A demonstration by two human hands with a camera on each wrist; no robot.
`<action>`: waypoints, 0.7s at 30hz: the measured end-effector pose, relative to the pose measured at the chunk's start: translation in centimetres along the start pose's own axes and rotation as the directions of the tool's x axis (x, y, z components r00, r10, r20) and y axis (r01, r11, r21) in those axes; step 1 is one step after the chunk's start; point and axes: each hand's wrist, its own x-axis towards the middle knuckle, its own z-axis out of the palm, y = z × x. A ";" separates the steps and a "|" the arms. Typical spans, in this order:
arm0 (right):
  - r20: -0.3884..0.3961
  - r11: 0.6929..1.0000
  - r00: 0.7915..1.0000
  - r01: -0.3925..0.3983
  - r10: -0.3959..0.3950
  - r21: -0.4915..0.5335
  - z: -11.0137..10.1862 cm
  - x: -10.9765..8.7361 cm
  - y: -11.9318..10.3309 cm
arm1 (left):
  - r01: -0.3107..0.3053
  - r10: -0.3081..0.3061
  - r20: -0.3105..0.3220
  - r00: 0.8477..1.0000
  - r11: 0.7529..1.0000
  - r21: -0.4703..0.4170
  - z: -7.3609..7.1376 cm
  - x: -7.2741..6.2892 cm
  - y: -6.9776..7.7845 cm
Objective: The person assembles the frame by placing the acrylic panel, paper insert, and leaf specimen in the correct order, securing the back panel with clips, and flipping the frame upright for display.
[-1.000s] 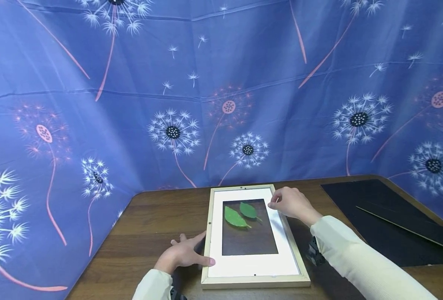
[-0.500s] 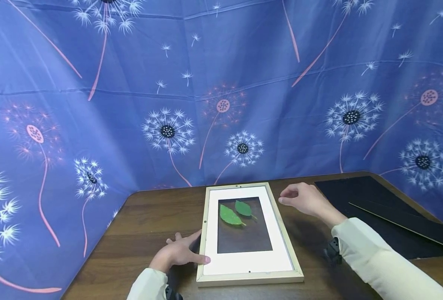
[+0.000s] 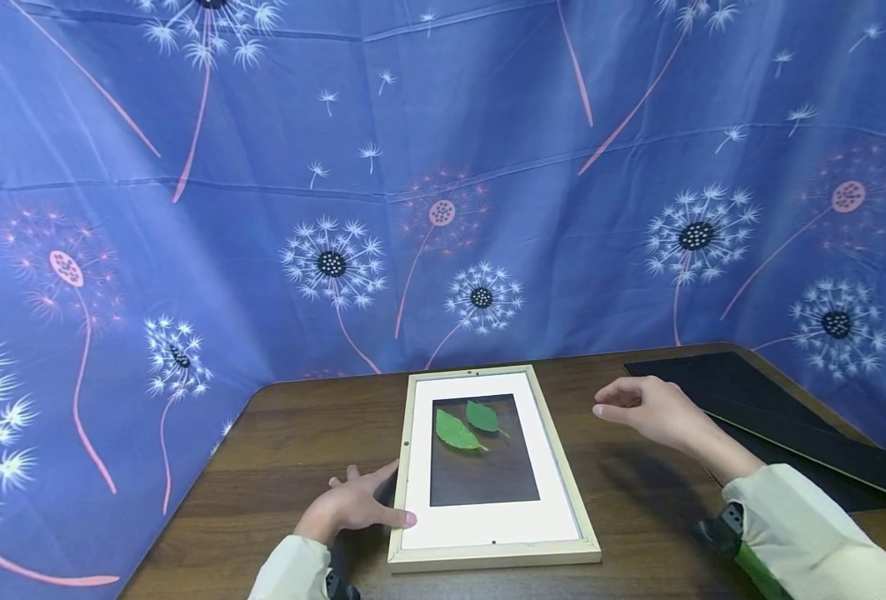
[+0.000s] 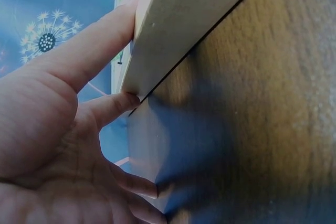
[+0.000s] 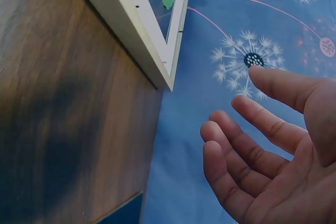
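A pale wooden picture frame (image 3: pixel 588 550) lies on the table with a white mat (image 3: pixel 480 527) inside it. Two green leaves, a larger one (image 3: pixel 456 431) and a smaller one (image 3: pixel 483 416), lie in the mat's dark window. At the frame's lower left side is my left hand (image 3: pixel 348 507), fingers spread. Its thumb (image 4: pixel 100 43) rests on the frame's top edge and its index finger touches the side, while other fingertips reach the tabletop. My right hand (image 3: pixel 656 410) hovers right of the frame, holding nothing, its fingers (image 5: pixel 252 156) loosely bent.
Black boards (image 3: pixel 713 375) lie on the right part of the brown wooden table (image 3: pixel 300 433), one raised at an angle over the other. A blue dandelion-print curtain (image 3: pixel 262 125) hangs behind and to the left of the table.
My right hand has left the upper right of the mat and moved right, away from the frame. My left hand stays at the frame's left side. The view has shifted slightly.
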 end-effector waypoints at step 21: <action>-0.006 0.997 0.997 -0.074 0.074 -0.005 -1.9 -5.6 4.3 | 0.002 -0.001 -0.007 1.000 1.000 0.003 0.1 -0.1 0.3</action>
